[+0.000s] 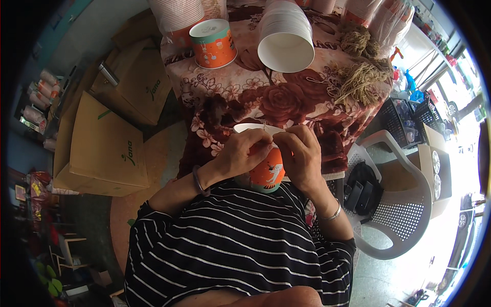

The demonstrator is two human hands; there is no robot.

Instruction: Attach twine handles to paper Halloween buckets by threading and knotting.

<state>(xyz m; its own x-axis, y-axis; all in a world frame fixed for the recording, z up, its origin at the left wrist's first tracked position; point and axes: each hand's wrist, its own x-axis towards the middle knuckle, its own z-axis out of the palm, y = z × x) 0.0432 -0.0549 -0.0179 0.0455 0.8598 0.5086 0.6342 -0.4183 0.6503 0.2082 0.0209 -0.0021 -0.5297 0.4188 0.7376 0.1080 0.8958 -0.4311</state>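
Your striped top (240, 225) is nearest, and the orange paper bucket (268, 171) sits right at your lap, green base end toward you, white mouth toward the table (286, 105); probably parked there so body and table edge steady it and both hands are free. Left hand (246, 149) and right hand (303, 158) meet at its rim, knuckles up, thumb and index fingers of each pressed together, pinching what looks like a thin strand (265, 126); too fine to be sure, and the fingers hide most of it. Hands that close together suggest fine, two-handed work, wrists likely kept low for control. Off your right, a grey plastic chair (396, 210) carries a black bag (362, 192), within reach but out of the way. Off your left, an open cardboard box (105, 146) stands on the floor. Further up the flowered cloth, tan string bundles (360, 82) lie loose on your right, likely handy for that hand. Beyond, a stack of white buckets (285, 48) lies on its side, mouth facing you, probably so singles slide out easily. Left of it, another orange bucket (214, 46) stands upside down, base up. Farthest back, a plastic-wrapped stack (179, 18), partly cut off.
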